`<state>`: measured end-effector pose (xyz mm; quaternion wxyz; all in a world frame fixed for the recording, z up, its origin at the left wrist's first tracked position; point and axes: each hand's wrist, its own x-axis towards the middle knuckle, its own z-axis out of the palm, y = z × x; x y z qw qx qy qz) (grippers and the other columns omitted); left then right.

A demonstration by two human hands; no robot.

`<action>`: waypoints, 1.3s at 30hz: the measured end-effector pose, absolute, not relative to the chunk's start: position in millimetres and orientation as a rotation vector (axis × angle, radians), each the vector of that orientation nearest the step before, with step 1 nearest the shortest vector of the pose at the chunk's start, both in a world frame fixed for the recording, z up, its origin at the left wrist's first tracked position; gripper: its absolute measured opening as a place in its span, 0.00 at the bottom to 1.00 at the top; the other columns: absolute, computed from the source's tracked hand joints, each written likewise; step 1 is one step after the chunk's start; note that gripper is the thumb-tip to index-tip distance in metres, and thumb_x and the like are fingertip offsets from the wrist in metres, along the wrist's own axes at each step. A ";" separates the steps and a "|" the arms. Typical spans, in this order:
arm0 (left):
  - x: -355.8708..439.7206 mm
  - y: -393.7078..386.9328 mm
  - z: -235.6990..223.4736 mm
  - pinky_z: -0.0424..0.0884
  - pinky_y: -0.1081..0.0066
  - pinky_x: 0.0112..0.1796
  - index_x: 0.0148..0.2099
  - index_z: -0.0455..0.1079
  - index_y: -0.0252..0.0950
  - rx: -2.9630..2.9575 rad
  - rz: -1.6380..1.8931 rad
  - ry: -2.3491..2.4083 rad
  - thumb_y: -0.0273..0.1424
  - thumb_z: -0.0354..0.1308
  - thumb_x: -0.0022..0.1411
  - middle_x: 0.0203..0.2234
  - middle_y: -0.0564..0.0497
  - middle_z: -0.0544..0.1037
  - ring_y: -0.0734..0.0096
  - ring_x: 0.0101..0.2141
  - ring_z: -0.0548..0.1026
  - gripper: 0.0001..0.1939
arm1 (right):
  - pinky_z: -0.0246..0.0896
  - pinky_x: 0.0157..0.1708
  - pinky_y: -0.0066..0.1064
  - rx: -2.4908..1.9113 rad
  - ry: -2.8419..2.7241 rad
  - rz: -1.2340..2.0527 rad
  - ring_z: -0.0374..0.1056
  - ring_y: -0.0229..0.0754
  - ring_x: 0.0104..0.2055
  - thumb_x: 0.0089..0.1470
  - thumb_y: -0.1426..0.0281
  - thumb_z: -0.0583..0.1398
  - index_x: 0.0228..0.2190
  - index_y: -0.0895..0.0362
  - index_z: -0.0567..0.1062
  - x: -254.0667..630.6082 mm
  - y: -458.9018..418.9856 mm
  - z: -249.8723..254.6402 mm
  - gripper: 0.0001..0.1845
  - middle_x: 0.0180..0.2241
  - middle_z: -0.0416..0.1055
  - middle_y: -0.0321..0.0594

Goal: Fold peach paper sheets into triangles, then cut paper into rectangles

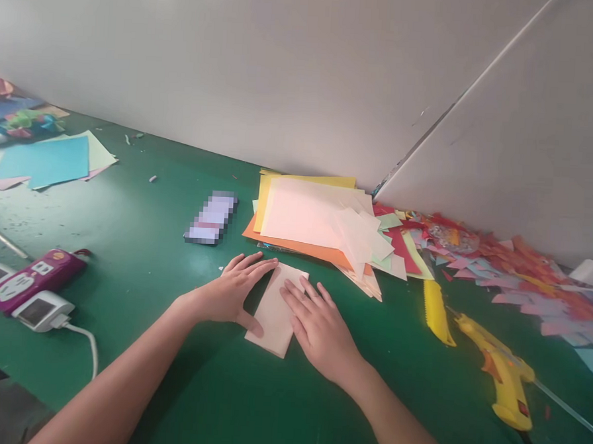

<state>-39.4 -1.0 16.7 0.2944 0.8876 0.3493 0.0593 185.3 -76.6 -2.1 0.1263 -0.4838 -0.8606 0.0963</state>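
A folded piece of pale pink paper [274,313] lies on the green table in front of me, its long side running away from me. My left hand [238,292] rests at its left edge, fingers stretched toward the far left corner and thumb on the near left part. On the right edge, my right hand [321,323] lies with its fingers extended flat over the paper. Neither hand grips the sheet. Just beyond it is a stack of coloured paper [307,212], pale pink on top with yellow and orange sheets below.
A phone [212,217] lies left of the stack. To the right are a yellow cutter [437,312], a yellow glue gun [504,375] and piled paper strips [537,274]. A purple power strip [35,281] with plugged-in adapters sits at left, blue paper [56,160] beyond it.
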 end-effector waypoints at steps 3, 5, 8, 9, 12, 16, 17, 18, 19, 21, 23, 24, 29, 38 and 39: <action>-40.7 -0.4 16.1 0.33 0.49 0.60 0.68 0.33 0.42 2.392 0.100 0.889 0.50 0.63 0.46 0.65 0.45 0.45 0.49 0.64 0.36 0.57 | 0.44 0.61 0.51 -1.422 -2.515 0.301 0.42 0.46 0.65 0.63 0.69 0.45 0.62 0.48 0.49 184.9 -76.3 -1.6 0.27 0.63 0.50 0.32; -41.0 -0.3 16.4 0.32 0.49 0.60 0.68 0.31 0.42 2.388 0.078 0.869 0.52 0.63 0.45 0.66 0.45 0.43 0.49 0.64 0.35 0.59 | 0.44 0.61 0.51 -1.427 -2.519 0.314 0.41 0.46 0.66 0.63 0.68 0.45 0.62 0.48 0.49 184.8 -76.5 -1.4 0.27 0.63 0.49 0.32; -41.5 0.0 17.6 0.31 0.49 0.60 0.68 0.29 0.41 2.376 0.062 0.841 0.54 0.63 0.43 0.66 0.45 0.41 0.48 0.64 0.34 0.61 | 0.42 0.61 0.51 -1.427 -2.524 0.319 0.41 0.47 0.66 0.63 0.66 0.45 0.62 0.48 0.50 184.5 -77.0 -0.8 0.26 0.63 0.48 0.33; -41.8 0.1 18.1 0.31 0.49 0.60 0.68 0.29 0.41 2.374 0.059 0.834 0.54 0.62 0.43 0.66 0.45 0.41 0.48 0.64 0.34 0.61 | 0.42 0.61 0.51 -1.430 -2.526 0.319 0.41 0.46 0.66 0.63 0.66 0.45 0.62 0.49 0.50 184.3 -77.2 -0.6 0.26 0.64 0.48 0.33; -43.0 0.7 19.3 0.30 0.49 0.59 0.68 0.29 0.42 2.377 0.055 0.816 0.54 0.62 0.44 0.66 0.45 0.40 0.48 0.64 0.33 0.60 | 0.41 0.62 0.50 -1.451 -2.532 0.313 0.40 0.46 0.66 0.63 0.66 0.45 0.62 0.50 0.52 183.3 -78.0 0.0 0.26 0.64 0.48 0.34; -42.5 1.1 19.7 0.31 0.49 0.59 0.68 0.32 0.42 2.368 0.081 0.818 0.55 0.62 0.45 0.66 0.45 0.43 0.49 0.64 0.35 0.59 | 0.41 0.62 0.49 -1.469 -2.537 0.289 0.40 0.45 0.66 0.62 0.68 0.45 0.62 0.51 0.52 185.6 -78.2 -0.2 0.27 0.64 0.48 0.34; -41.5 1.1 19.3 0.31 0.49 0.60 0.68 0.33 0.42 2.369 0.094 0.822 0.55 0.61 0.45 0.65 0.44 0.44 0.49 0.64 0.37 0.58 | 0.42 0.62 0.48 -1.475 -2.537 0.281 0.41 0.45 0.66 0.62 0.69 0.45 0.62 0.51 0.52 187.8 -77.7 -0.4 0.27 0.64 0.48 0.34; -40.2 0.9 18.6 0.32 0.50 0.60 0.68 0.34 0.42 2.377 0.112 0.824 0.55 0.61 0.45 0.65 0.44 0.46 0.50 0.64 0.39 0.57 | 0.42 0.62 0.48 -1.482 -2.535 0.272 0.41 0.45 0.66 0.61 0.69 0.45 0.62 0.50 0.52 190.6 -76.8 -0.8 0.27 0.64 0.48 0.33; -38.6 0.7 17.7 0.33 0.51 0.60 0.67 0.37 0.42 2.389 0.134 0.827 0.55 0.60 0.46 0.65 0.44 0.47 0.51 0.64 0.42 0.55 | 0.42 0.61 0.48 -1.495 -2.530 0.261 0.42 0.45 0.65 0.61 0.70 0.45 0.62 0.50 0.52 194.1 -75.7 -1.3 0.27 0.63 0.49 0.33; -34.8 0.0 15.6 0.35 0.53 0.61 0.66 0.44 0.43 2.425 0.198 0.844 0.56 0.59 0.48 0.64 0.44 0.51 0.52 0.63 0.47 0.49 | 0.42 0.61 0.49 -1.530 -2.510 0.230 0.43 0.45 0.65 0.60 0.70 0.45 0.62 0.49 0.52 202.1 -72.6 -2.7 0.28 0.63 0.50 0.33; -30.7 -0.5 13.9 0.38 0.54 0.61 0.63 0.50 0.43 2.459 0.268 0.860 0.57 0.58 0.48 0.62 0.44 0.55 0.53 0.62 0.52 0.45 | 0.43 0.61 0.49 -1.566 -2.482 0.196 0.44 0.45 0.65 0.60 0.72 0.45 0.61 0.49 0.53 209.8 -69.3 -4.4 0.28 0.62 0.52 0.33; -28.8 -0.5 13.3 0.39 0.54 0.61 0.62 0.52 0.43 2.470 0.294 0.861 0.57 0.57 0.49 0.61 0.44 0.57 0.53 0.61 0.54 0.44 | 0.43 0.61 0.49 -1.579 -2.469 0.182 0.44 0.45 0.65 0.59 0.72 0.45 0.61 0.49 0.53 212.8 -67.9 -5.4 0.29 0.62 0.53 0.33; -20.6 2.3 11.1 0.51 0.56 0.58 0.58 0.63 0.42 2.461 0.389 0.788 0.50 0.55 0.57 0.55 0.46 0.67 0.57 0.57 0.62 0.29 | 0.45 0.61 0.49 -1.574 -2.447 0.176 0.45 0.46 0.65 0.58 0.74 0.45 0.60 0.50 0.56 218.0 -66.2 -7.7 0.29 0.62 0.52 0.35; -17.7 6.8 1.4 0.59 0.61 0.55 0.45 0.72 0.41 2.483 0.552 0.720 0.31 0.52 0.65 0.48 0.51 0.74 0.67 0.51 0.69 0.10 | 0.43 0.62 0.47 -1.463 -2.524 0.323 0.41 0.43 0.66 0.59 0.75 0.45 0.59 0.49 0.57 215.7 -70.0 0.1 0.28 0.63 0.50 0.31; -17.8 7.1 0.6 0.59 0.61 0.55 0.44 0.73 0.40 2.485 0.556 0.724 0.31 0.52 0.65 0.49 0.51 0.73 0.67 0.51 0.69 0.09 | 0.42 0.62 0.47 -1.465 -2.526 0.327 0.40 0.43 0.66 0.59 0.74 0.45 0.59 0.49 0.58 215.1 -70.1 0.5 0.27 0.63 0.49 0.31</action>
